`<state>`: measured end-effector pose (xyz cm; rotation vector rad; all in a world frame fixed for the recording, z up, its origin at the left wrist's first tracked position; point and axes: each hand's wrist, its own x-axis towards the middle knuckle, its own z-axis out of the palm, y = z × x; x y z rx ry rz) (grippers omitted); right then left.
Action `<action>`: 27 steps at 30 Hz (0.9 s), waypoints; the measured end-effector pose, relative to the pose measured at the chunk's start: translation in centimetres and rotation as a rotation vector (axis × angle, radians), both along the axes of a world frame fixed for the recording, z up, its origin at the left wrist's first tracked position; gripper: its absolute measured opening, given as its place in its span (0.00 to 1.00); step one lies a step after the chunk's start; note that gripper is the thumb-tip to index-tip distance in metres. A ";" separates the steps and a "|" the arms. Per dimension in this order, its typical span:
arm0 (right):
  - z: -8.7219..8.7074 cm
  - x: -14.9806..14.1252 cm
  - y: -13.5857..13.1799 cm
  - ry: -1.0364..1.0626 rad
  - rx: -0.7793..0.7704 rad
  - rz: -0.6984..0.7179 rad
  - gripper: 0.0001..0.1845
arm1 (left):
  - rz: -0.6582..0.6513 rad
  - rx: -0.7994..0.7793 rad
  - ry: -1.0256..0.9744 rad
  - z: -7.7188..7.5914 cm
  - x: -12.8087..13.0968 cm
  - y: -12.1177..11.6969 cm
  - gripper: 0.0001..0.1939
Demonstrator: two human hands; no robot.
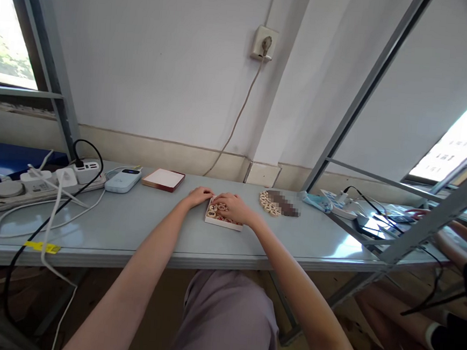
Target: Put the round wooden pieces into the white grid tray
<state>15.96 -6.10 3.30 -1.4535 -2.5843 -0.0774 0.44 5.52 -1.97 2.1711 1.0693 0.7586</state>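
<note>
A shallow white box [223, 224] stands on the table in front of me, with round wooden Chinese chess pieces [212, 214] in it, marked in dark and red characters. At the box's far left corner, my left hand [200, 196] rests with its fingers curled against the edge. My right hand [234, 208] lies over the box, fingers bent down among the pieces; its fingertips and whatever they pinch are hidden. To the right, more round wooden pieces [269, 203] lie in a curved group beside a blurred brown patch.
A red-edged box lid [163, 180] lies back left, near a pale portable device [123, 180]. Power strips [9, 192] and loose cables crowd the left end. A blue plastic wrapper [317, 201] lies at right by a metal post. Another person [454, 251] sits far right.
</note>
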 end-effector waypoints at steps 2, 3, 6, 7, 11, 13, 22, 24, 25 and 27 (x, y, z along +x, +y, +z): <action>0.3 0.4 -0.2 0.013 -0.056 -0.011 0.17 | -0.003 -0.007 -0.013 0.1 0.0 -0.1 0.17; 0.4 0.5 -0.3 0.019 -0.087 -0.008 0.18 | -0.004 -0.011 -0.019 0.1 0.0 -0.1 0.16; 0.4 0.5 -0.2 0.045 -0.110 -0.012 0.18 | -0.004 -0.016 -0.033 0.0 0.0 -0.1 0.16; 0.3 0.5 -0.1 0.057 -0.093 -0.018 0.17 | -0.004 -0.015 -0.036 0.0 0.0 -0.1 0.16; 0.2 0.7 1.0 0.179 -0.077 0.001 0.15 | -0.011 -0.010 -0.040 -0.4 0.0 0.2 0.17; 0.4 1.6 2.0 0.272 -0.107 0.005 0.16 | -0.016 -0.005 -0.042 -0.6 0.0 0.5 0.18; -1.5 7.9 7.0 0.112 0.194 -0.705 0.19 | -0.028 -0.038 -0.053 -1.0 0.0 1.1 0.18; -2.4 8.9 7.1 0.022 0.166 -0.746 0.19 | -0.032 -0.043 -0.049 -1.0 0.0 1.0 0.18; -2.8 9.3 7.0 -0.009 0.158 -0.760 0.20 | -0.033 -0.043 -0.045 -1.0 0.0 1.0 0.18; -3.2 9.6 6.7 -0.031 0.181 -0.757 0.21 | -0.027 -0.040 -0.041 -1.0 0.0 1.0 0.18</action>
